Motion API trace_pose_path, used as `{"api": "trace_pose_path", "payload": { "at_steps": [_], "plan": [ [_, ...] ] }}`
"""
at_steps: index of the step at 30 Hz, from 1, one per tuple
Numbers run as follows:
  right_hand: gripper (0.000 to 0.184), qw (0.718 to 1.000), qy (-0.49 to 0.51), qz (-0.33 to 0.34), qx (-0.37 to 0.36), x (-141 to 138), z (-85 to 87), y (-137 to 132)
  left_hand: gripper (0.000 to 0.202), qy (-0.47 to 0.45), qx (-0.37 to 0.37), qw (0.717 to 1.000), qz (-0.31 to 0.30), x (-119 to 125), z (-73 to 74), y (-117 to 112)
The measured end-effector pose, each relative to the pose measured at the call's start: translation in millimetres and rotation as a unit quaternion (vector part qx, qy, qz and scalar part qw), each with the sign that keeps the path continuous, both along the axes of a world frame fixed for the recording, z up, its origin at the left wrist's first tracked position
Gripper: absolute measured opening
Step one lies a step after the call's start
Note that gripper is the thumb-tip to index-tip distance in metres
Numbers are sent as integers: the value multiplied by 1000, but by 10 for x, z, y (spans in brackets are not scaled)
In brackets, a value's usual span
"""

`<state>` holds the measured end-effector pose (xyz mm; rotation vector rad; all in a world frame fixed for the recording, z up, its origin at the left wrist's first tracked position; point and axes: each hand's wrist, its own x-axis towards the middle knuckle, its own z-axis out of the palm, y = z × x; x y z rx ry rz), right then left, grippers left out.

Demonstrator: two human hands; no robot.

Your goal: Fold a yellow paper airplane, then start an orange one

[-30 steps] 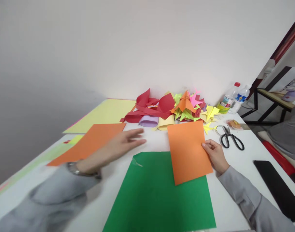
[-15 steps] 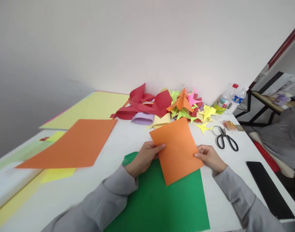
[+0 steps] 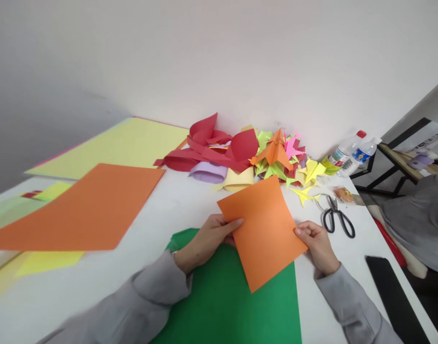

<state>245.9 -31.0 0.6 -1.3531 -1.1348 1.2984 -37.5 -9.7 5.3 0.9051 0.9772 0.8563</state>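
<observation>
Between my two hands an orange sheet of paper [image 3: 264, 234] is held up, tilted, above a large green sheet [image 3: 233, 306] lying on the table. My left hand [image 3: 210, 239] pinches its left edge, thumb on the front and fingers behind. On the opposite edge, near the lower right corner, my right hand [image 3: 317, 243] grips it between thumb and fingers. The orange sheet is flat, with no crease that I can see. It hides the upper part of the green sheet.
A larger orange sheet [image 3: 97, 210] lies left, over yellow paper [image 3: 50, 262]. Behind are red paper pieces [image 3: 204, 148], folded paper shapes [image 3: 276, 150] and two bottles [image 3: 358, 155]. Black-handled scissors [image 3: 337, 217] and a black slab [image 3: 396, 296] lie right. A person in grey [image 3: 420, 215] is beyond.
My view has turned and tilted slightly, so the surroundings shift in the picture. The orange sheet has rotated a little in my hands; both hands keep their hold on it.
</observation>
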Motion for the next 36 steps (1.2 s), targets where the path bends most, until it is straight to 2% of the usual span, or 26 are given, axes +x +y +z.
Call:
{"api": "trace_pose_path", "payload": {
  "at_steps": [9, 13, 15, 17, 19, 24, 28, 32, 36],
  "plan": [
    [34, 995, 91, -17, -25, -30, 81, -44, 41, -24, -18, 998, -46, -57, -19, 8],
    [35, 994, 104, -14, 12, 13, 57, -2, 42, -34, -40, 996, -78, -67, -16, 15],
    [42, 993, 103, -5, 55, 21, 11, 15, 42, -31, -41, 994, -95, -63, -17, 19],
    [45, 992, 95, 16, 80, 5, -34, 21, 43, -29, -38, 993, -108, -56, -19, 22],
    [40, 992, 81, 55, 76, -32, -56, 21, 44, -28, -34, 992, -115, -51, -16, 25],
    [21, 986, 44, 115, 114, -132, -1, 53, 48, -38, -17, 994, -103, -53, 43, 36],
    [24, 977, 36, 151, 150, -169, 47, 85, 56, -53, -9, 995, -86, -50, 68, 43],
    [21, 969, 14, 205, 138, -211, 55, 84, 56, -62, 4, 995, -72, -55, 45, 35],
    [14, 978, 25, 181, 101, -246, 56, 86, 63, -65, 4, 996, -66, -79, 36, 5]
  ]
}}
